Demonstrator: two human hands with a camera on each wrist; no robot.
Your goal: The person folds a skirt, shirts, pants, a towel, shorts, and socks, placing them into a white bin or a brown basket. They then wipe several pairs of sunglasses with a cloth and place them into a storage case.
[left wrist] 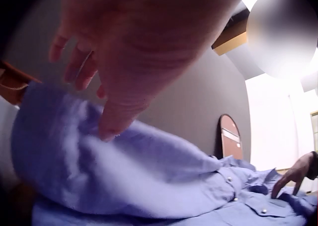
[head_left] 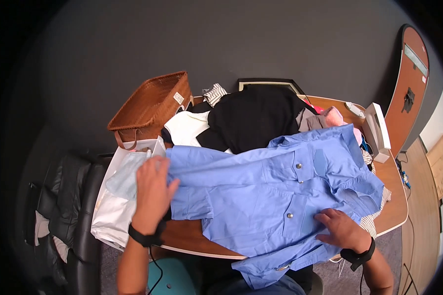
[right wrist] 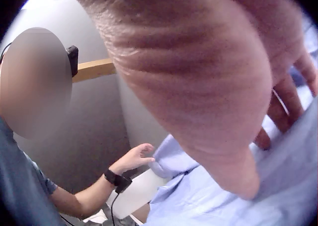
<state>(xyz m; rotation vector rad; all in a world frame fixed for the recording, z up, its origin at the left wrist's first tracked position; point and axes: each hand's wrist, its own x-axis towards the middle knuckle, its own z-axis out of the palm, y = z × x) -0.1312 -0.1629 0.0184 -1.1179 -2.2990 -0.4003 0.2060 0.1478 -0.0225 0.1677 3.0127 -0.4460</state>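
Observation:
A blue button-up shirt [head_left: 246, 196] with metal-buttoned chest pockets lies spread over the table, its collar toward the right. My left hand [head_left: 152, 191] is at the shirt's left end, above a white box; its fingers are loosely extended and the thumb points to the cloth. In the left wrist view, that thumb [left wrist: 117, 122] overlaps the blue fabric [left wrist: 134, 171]. My right hand [head_left: 342, 228] rests on the shirt near the collar and a chest pocket, fingers spread downward on the cloth. The right wrist view has its fingertips [right wrist: 263, 139] at the fabric.
A brown woven basket [head_left: 150, 105] stands at the back left, beside the white box [head_left: 115, 196] holding pale wrapped items. A black garment [head_left: 261, 115], a white one [head_left: 187, 129] and pink cloth [head_left: 333, 117] lie behind the shirt. An open white box [head_left: 377, 132] stands at the right edge.

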